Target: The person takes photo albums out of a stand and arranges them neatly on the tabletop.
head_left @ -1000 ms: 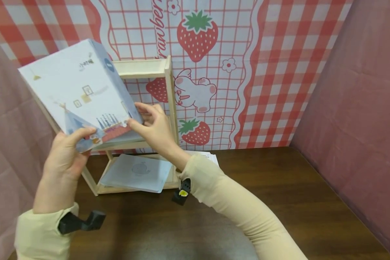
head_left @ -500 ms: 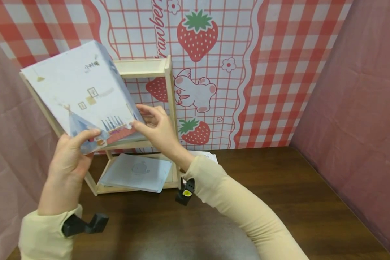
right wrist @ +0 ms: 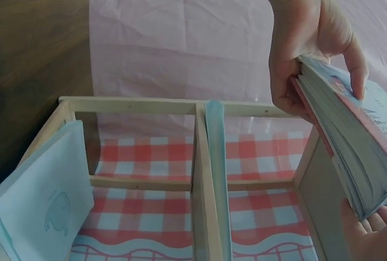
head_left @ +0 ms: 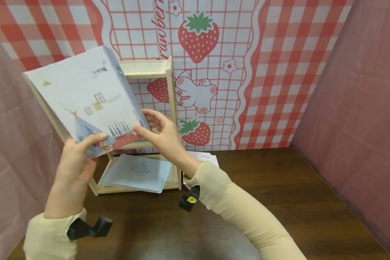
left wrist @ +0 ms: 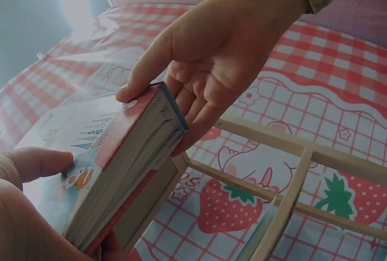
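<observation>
A thick book (head_left: pixel 81 90) with a white cover, a blue tent drawing and a blue spine is held tilted in front of the wooden shelf rack (head_left: pixel 171 97). My left hand (head_left: pixel 73 169) grips its lower left corner, thumb on the cover and fingers underneath. With thumb on the cover and fingers behind, my right hand (head_left: pixel 165 139) holds the lower right corner by the spine. In the left wrist view the page edges (left wrist: pixel 130 158) are slightly fanned. The right wrist view shows the book (right wrist: pixel 344 128) above the rack's top tier (right wrist: pixel 314 182).
On the rack's bottom tier lies a pale blue booklet (head_left: pixel 136 173) with a whale drawing. A thin pale blue item (right wrist: pixel 216 170) lies on the middle shelf. White printed sheets or books (head_left: pixel 209 159) lie right of the rack on the brown table (head_left: pixel 263 180). A strawberry-print cloth (head_left: pixel 198 39) hangs behind.
Both hands have moved a little to the right and down, carrying the book with them. Their hold on it looks the same.
</observation>
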A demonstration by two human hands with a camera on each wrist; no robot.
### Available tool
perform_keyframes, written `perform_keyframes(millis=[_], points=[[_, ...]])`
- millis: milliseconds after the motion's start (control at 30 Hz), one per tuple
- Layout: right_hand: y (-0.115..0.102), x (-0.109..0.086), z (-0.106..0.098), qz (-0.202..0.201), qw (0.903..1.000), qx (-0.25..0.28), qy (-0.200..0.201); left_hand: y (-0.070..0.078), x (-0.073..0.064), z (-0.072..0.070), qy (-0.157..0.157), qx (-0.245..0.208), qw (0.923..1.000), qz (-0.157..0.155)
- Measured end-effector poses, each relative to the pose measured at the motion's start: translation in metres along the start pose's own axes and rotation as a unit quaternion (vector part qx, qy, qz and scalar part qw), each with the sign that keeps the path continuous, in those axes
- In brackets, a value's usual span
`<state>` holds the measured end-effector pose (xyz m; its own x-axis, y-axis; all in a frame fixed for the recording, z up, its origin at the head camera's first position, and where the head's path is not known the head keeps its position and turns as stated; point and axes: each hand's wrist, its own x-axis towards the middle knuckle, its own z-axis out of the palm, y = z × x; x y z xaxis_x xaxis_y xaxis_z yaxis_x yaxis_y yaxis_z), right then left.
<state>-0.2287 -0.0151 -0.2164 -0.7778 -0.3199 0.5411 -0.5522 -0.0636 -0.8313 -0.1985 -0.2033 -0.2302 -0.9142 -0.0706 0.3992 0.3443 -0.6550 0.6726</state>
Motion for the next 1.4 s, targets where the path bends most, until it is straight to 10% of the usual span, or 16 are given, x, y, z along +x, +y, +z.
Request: perform_keyframes(millis=[667, 1400], points=[[0.034, -0.009, -0.011, -0.015, 0.9972, 0.072, 0.015, -0.014, -0.012, 0.013, 0.061, 0.08, 0.995, 0.005], [0.05, -0.034, -0.035, 0.028, 0.9915, 0.121, 0.038, -0.041, -0.019, 0.026, 0.049, 0.16, 0.9857, -0.016]])
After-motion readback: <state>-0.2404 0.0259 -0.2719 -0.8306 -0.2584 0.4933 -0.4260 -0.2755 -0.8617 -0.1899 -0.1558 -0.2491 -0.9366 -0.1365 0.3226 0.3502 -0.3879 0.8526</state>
